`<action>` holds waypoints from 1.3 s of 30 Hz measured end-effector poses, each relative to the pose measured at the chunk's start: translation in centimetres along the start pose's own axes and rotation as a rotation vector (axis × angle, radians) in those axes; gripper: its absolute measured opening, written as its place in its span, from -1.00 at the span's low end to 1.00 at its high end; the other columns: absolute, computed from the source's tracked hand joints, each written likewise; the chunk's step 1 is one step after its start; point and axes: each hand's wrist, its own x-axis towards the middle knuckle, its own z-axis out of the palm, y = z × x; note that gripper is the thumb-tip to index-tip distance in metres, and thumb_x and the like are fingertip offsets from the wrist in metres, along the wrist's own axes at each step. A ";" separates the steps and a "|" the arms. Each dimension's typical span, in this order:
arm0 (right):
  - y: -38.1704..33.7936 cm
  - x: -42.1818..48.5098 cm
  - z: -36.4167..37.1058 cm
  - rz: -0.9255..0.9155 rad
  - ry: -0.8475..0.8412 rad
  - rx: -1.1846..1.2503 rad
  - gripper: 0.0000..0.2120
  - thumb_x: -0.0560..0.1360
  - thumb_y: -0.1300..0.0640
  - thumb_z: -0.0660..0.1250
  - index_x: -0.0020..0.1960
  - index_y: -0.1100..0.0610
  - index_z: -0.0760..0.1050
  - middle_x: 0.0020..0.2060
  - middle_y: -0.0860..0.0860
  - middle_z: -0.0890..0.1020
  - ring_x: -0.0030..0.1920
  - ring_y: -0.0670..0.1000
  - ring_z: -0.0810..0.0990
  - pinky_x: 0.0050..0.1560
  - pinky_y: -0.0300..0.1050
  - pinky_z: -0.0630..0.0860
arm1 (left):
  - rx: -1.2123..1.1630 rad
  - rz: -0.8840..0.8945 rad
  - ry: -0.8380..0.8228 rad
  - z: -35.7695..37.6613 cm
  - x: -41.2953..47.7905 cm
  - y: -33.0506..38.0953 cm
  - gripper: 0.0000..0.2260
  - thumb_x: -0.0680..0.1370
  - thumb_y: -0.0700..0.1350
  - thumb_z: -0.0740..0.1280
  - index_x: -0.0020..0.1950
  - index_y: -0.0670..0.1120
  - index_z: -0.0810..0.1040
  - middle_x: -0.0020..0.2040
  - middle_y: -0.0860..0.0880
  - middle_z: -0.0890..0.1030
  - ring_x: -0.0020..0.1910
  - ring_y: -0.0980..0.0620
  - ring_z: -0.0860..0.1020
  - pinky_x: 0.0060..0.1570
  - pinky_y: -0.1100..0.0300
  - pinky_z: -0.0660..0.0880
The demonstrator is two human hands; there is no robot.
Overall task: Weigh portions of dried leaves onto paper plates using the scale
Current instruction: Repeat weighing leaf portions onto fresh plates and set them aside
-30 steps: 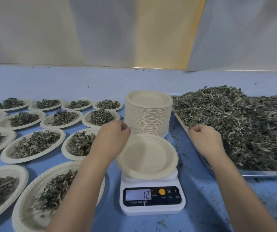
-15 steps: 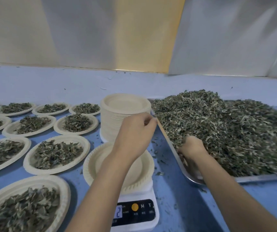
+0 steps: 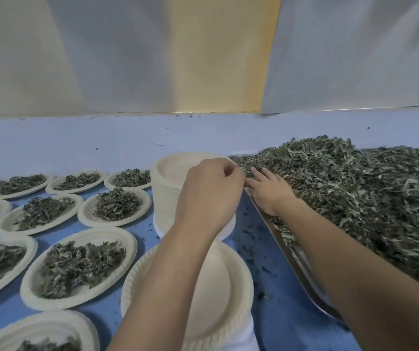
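Blue tabletop (image 3: 284,320): your right hand (image 3: 269,196), fingers straight, rests in the leaf pile (image 3: 355,193), far-right of the empty plate (image 3: 223,295); left hand (image 3: 211,196) curled alongside, contents unclear.

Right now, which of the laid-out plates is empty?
The near plate under the left forearm; the plates left of it all hold leaves.

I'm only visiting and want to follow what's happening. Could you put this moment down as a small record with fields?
Plate on scale: paper plate, empty
Scale: mostly hidden under that plate
Left hand: fingers curled, over the stack of plates by the metal tray; contents unseen
Right hand: fingers spread on the dried leaves in that tray
Filled plates: rows at left on the blue table
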 end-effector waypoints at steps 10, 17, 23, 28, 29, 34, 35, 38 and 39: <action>1.2 1.6 1.1 0.072 -0.113 0.112 -0.56 0.68 -0.02 -0.17 0.53 -0.04 0.12 0.55 -0.07 0.04 0.55 0.01 -0.06 0.49 0.15 -0.10 | -0.053 -0.042 0.071 -0.6 0.6 0.0 -0.75 0.50 -0.11 0.22 -0.15 -0.27 0.60 -0.10 -0.21 0.64 -0.15 -0.13 0.61 -0.05 -0.07 0.50; 1.9 -0.9 1.3 0.155 -0.152 0.006 -0.56 0.66 -0.06 -0.11 0.36 0.08 0.39 0.36 0.09 0.42 0.36 0.15 0.35 0.38 0.20 0.18 | -0.089 -0.065 0.018 0.1 0.1 -0.4 -0.75 0.49 -0.14 0.21 -0.16 -0.30 0.58 -0.09 -0.30 0.60 -0.27 -0.15 0.55 -0.18 -0.03 0.45; 1.1 -4.3 1.0 0.101 -0.137 -0.016 -0.62 0.67 0.00 -0.08 0.37 0.06 0.34 0.32 0.10 0.42 0.30 0.17 0.37 0.29 0.15 0.25 | -0.093 -0.094 0.023 0.1 -1.9 0.1 -0.75 0.49 -0.14 0.23 -0.14 -0.31 0.59 -0.10 -0.24 0.63 -0.15 -0.16 0.61 0.00 -0.12 0.49; 1.0 -7.3 0.6 0.091 -0.092 0.116 -0.71 0.64 0.08 0.01 0.35 0.02 0.26 0.30 0.09 0.46 0.22 0.16 0.44 0.24 0.15 0.26 | -0.117 -0.115 0.014 -0.2 -4.1 0.4 -0.77 0.49 -0.16 0.23 -0.15 -0.29 0.59 -0.14 -0.22 0.63 -0.15 -0.17 0.61 -0.07 -0.09 0.51; 0.9 -7.7 0.5 0.090 -0.087 0.162 -0.66 0.63 0.09 0.03 0.40 -0.02 0.20 0.29 0.09 0.48 0.15 0.15 0.48 0.20 0.12 0.29 | -0.122 -0.115 0.013 -0.3 -4.5 0.4 -0.77 0.49 -0.16 0.23 -0.16 -0.29 0.59 -0.15 -0.21 0.64 -0.16 -0.17 0.60 -0.08 -0.09 0.52; 0.0 -10.2 -0.2 0.033 0.134 0.273 -0.55 0.65 0.06 0.06 0.51 -0.14 0.09 0.44 0.01 0.34 0.12 0.13 0.52 0.09 0.09 0.45 | -0.139 -0.127 0.002 -0.2 -5.9 0.7 -0.79 0.48 -0.16 0.25 -0.19 -0.25 0.61 -0.21 -0.15 0.66 -0.18 -0.15 0.62 -0.07 -0.05 0.52; -0.2 -10.5 -0.4 0.040 0.217 0.198 -0.56 0.64 0.03 0.09 0.50 -0.11 0.15 0.48 -0.02 0.27 0.26 0.13 0.46 0.16 0.12 0.44 | -0.140 -0.131 -0.001 -0.2 -6.0 0.8 -0.80 0.48 -0.16 0.25 -0.19 -0.24 0.61 -0.21 -0.14 0.66 -0.18 -0.15 0.62 -0.06 -0.05 0.52; -0.6 -11.1 -0.6 0.150 0.319 -0.011 -0.64 0.62 -0.04 0.15 0.40 -0.03 0.36 0.45 -0.02 0.31 0.39 0.11 0.31 0.28 0.14 0.31 | -0.120 -0.113 -0.004 0.0 -6.1 0.9 -0.79 0.48 -0.16 0.23 -0.16 -0.26 0.60 -0.16 -0.18 0.65 -0.17 -0.15 0.61 -0.04 -0.07 0.50; -0.8 -11.2 -0.6 0.193 0.281 -0.060 -0.64 0.61 -0.06 0.14 0.37 -0.01 0.39 0.42 0.01 0.35 0.39 0.12 0.29 0.28 0.14 0.29 | -0.110 -0.108 -0.007 0.1 -6.1 0.9 -0.79 0.49 -0.16 0.23 -0.14 -0.27 0.60 -0.14 -0.19 0.64 -0.16 -0.15 0.61 -0.03 -0.06 0.49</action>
